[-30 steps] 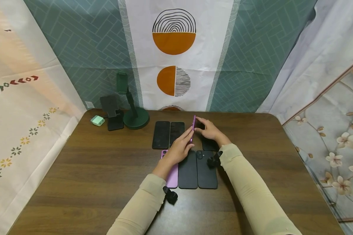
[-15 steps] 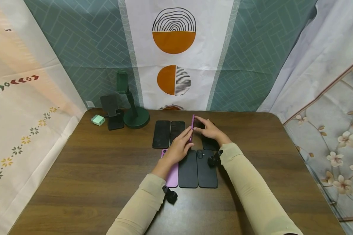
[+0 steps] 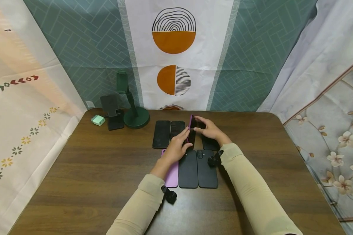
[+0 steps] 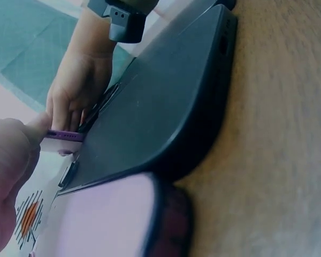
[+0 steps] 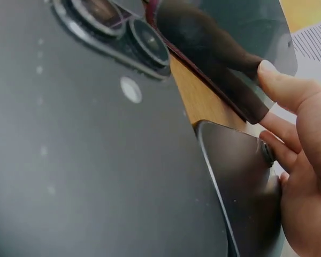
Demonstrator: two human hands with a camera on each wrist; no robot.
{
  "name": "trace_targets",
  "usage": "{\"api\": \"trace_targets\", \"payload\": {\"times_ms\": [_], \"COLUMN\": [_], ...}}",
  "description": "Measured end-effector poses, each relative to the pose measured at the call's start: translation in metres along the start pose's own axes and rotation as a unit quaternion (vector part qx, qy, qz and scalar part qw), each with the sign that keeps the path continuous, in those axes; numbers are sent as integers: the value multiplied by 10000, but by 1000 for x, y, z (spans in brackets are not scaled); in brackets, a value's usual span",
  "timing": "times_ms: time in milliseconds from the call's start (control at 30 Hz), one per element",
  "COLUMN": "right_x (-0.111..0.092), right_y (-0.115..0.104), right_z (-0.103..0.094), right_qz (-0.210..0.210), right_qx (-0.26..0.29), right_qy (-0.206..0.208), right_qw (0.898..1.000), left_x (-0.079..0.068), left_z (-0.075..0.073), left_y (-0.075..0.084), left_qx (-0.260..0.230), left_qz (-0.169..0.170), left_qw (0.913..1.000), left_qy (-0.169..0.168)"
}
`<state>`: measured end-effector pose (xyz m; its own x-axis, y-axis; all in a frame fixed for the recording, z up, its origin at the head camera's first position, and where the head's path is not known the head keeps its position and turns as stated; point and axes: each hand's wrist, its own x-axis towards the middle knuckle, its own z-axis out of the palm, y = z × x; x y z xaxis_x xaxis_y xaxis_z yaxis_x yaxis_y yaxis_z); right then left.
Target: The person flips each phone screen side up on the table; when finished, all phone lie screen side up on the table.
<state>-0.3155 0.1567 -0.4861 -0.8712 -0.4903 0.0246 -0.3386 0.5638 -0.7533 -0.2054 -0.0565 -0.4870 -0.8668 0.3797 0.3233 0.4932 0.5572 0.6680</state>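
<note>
Both hands hold a purple-edged smartphone [image 3: 193, 124] on its long side, tilted, its dark screen facing right. My left hand [image 3: 176, 148] grips it from the left, fingers along its back and thumb near the lower end. From the other side, my right hand [image 3: 210, 130] pinches its far end; in the right wrist view the thumb lies on the glossy screen [image 5: 230, 45] and fingers sit behind the edge. In the left wrist view the purple bottom edge [image 4: 67, 135] shows by the left fingers. Beneath the hands lie a lilac phone [image 3: 172, 176] and a black phone [image 3: 188, 169].
Two black phones, one at the far left [image 3: 161, 134] and one beside it [image 3: 176, 129], lie in the back row. A dark phone [image 3: 210, 144] is partly under the right hand; another [image 3: 207, 173] lies in front. Green stand [image 3: 136, 119], black stand [image 3: 115, 121] and mint charger [image 3: 98, 120] stand back left.
The purple-edged phone has leaned over to the left, so its dark screen now shows from above. My left hand has shifted slightly left with it; the right hand has barely moved.
</note>
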Motion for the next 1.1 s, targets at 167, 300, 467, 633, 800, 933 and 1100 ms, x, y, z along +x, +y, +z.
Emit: {"api": "trace_targets", "payload": {"times_ms": [167,300,467,633,800,933,1100], "right_x": [0,0,-2,-3,-3,-3,-2], "right_y": [-1,0,-1,-3,-3,-2,-2], "right_z": [-1,1,5,4,4,5,4], "right_qz": [67,31,-65,-43,-125,-237,-248], "right_qx": [-348,-435,-577,-666,-854,-982,-1043], "right_qy": [-122,-102,-4,31,14,-18,-84], "right_qw": [9993,9990,9983,9978,9963,9949,9942], "left_x": [1,1,-2,-2,-2,-3,-2], "left_z": [1,1,3,5,7,8,9], "left_y": [-1,-3,-7,-10,-12,-12,-11], "left_qx": [-54,174,669,1205,1452,1482,1423], "left_qz": [-160,-169,-131,-175,-278,-376,-494], "left_qw": [9998,9997,9976,9925,9889,9880,9884], "left_qy": [112,9,-78,-103,-174,-215,-199]}}
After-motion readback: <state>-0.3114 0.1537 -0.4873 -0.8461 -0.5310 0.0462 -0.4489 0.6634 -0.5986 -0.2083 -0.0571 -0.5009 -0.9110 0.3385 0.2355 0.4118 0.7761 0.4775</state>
